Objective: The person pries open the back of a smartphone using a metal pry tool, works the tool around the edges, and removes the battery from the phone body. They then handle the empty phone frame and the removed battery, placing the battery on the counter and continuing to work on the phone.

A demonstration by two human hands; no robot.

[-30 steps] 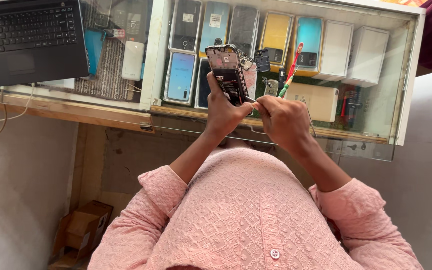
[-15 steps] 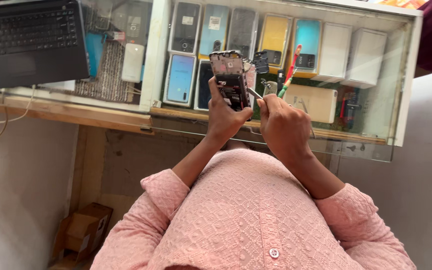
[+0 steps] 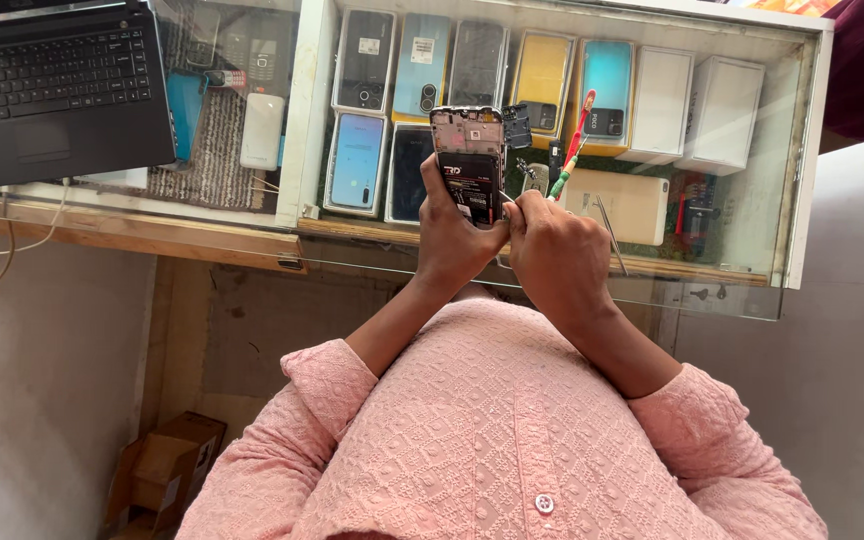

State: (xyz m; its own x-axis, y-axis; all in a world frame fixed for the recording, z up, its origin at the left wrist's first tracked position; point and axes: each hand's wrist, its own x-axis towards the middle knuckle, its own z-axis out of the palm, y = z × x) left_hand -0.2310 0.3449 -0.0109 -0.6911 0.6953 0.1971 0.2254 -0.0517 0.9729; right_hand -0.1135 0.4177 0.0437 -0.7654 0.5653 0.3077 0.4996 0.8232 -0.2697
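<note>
– Where is the opened phone point(image 3: 468, 163)?

– Held upright above the glass counter point(image 3: 552, 270), near the centre of the view, its back cover off and the inner parts facing the camera. The left hand point(image 3: 455, 238) is wrapped around its lower half, fingers closed on both long edges, thumb at the right edge.

– And the right hand point(image 3: 555, 255)?

– Just at 3 o'clock of the left one, touching it. It is curled tight around a thin metal tool point(image 3: 508, 203) whose tip meets the phone's lower right edge.

– What crowds the phone?

– At 3 o'clock, close by, a red and green screwdriver point(image 3: 571, 150) lies slanted on the glass; tweezers point(image 3: 610, 232) lie at 4 o'clock beside a cream phone point(image 3: 627, 203). Under the glass, rows of phones point(image 3: 422, 65) run from 10 to 2 o'clock, with two white boxes point(image 3: 694, 105) further right.

– Any open room?

– Toward 6 o'clock, between the counter's near edge and the pink shirt point(image 3: 502, 440), only the forearms fill the gap. A black laptop point(image 3: 52, 85) sits well apart at 9 to 10 o'clock, on the counter's left end.
</note>
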